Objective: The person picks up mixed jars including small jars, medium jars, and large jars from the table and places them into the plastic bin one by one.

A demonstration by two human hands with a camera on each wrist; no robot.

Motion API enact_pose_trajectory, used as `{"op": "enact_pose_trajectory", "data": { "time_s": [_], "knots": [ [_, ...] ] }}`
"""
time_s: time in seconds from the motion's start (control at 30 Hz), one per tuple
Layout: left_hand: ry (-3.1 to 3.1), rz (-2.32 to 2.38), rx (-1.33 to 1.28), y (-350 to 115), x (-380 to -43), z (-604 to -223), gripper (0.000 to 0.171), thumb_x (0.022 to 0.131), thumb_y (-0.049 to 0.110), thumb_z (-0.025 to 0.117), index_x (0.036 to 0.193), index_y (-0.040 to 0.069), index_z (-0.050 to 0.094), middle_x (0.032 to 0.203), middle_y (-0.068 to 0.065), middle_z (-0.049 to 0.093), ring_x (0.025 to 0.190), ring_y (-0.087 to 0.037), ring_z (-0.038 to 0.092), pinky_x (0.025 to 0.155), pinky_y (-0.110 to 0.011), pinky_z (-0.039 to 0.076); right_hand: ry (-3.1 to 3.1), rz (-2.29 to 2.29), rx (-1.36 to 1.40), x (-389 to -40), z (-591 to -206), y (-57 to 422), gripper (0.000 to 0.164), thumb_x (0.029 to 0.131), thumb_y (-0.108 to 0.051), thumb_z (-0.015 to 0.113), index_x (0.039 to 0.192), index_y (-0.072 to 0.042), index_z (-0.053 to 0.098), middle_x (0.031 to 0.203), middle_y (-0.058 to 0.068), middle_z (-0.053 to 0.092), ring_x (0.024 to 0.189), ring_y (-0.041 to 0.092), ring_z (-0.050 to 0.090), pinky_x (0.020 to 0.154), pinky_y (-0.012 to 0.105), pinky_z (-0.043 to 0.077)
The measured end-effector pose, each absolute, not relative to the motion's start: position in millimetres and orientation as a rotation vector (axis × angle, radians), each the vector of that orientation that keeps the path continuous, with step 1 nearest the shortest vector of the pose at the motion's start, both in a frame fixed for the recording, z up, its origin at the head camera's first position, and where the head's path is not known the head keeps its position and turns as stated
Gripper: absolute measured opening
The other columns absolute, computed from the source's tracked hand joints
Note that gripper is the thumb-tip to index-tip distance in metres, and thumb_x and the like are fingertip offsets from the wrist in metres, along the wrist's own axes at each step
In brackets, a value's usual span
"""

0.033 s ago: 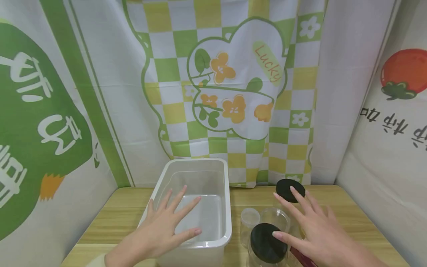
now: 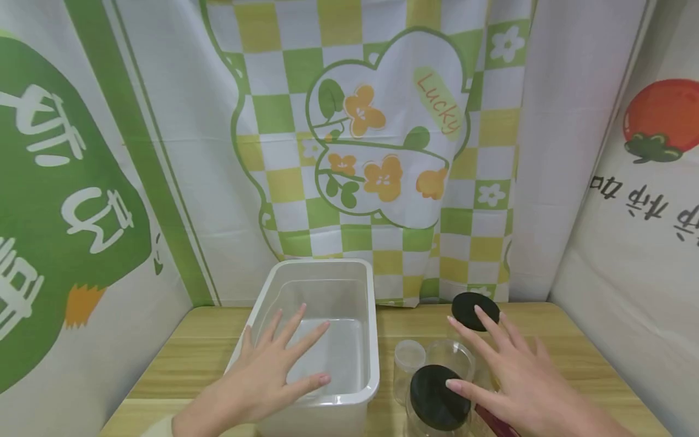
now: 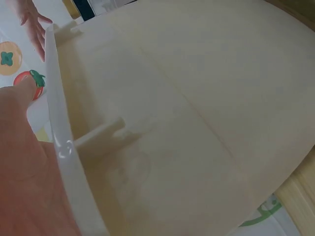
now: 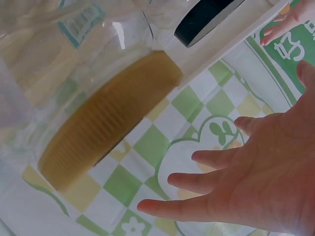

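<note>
My left hand (image 2: 267, 373) hovers with fingers spread over a white plastic bin (image 2: 374, 340), palm down and holding nothing. The left wrist view shows the bin's outer wall (image 3: 197, 88) filling most of the picture. Spread over a group of clear jars on the right is my right hand (image 2: 516, 373), likewise holding nothing. Its thumb overlaps the black lid (image 2: 437, 397) of the nearest jar, and its fingertips overlap another black lid (image 2: 472, 311) farther back. In the right wrist view a clear jar has a ribbed yellow-brown lid (image 4: 113, 118), apart from my fingers.
A small clear container (image 2: 408, 364) and a clear round jar (image 2: 455, 358) stand between the bin and my right hand. Something dark red (image 2: 494, 420) shows partly beneath that hand. The wooden table (image 2: 180, 346) ends at a checked cloth (image 2: 306, 200) behind.
</note>
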State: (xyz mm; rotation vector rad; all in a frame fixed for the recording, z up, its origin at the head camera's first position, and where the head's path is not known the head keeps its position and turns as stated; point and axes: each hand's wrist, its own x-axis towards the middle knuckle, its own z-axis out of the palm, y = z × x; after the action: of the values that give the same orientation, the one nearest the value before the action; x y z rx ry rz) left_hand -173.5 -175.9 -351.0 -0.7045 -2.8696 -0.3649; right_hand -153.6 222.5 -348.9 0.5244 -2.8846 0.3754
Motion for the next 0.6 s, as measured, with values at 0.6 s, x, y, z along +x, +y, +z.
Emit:
{"op": "enact_pose_trajectory", "data": {
  "time_s": [0.6],
  "knots": [
    [-2.84,-0.294,-0.717,-178,-158,-358,0.074,0.098,0.075,0.052,0.162,0.042,0.038,0.173,-0.011,0.027,0.151,-0.057,0.029,0.102,-0.091,0.02,-2.897,0.42,0.511,-152,-361,235,0.086,0.094,-0.065,0.069,0.164,-0.05,0.024,0.169,0.023,0.029,0.148,0.062,0.029,0.092,0.091,0.025]
  ]
}}
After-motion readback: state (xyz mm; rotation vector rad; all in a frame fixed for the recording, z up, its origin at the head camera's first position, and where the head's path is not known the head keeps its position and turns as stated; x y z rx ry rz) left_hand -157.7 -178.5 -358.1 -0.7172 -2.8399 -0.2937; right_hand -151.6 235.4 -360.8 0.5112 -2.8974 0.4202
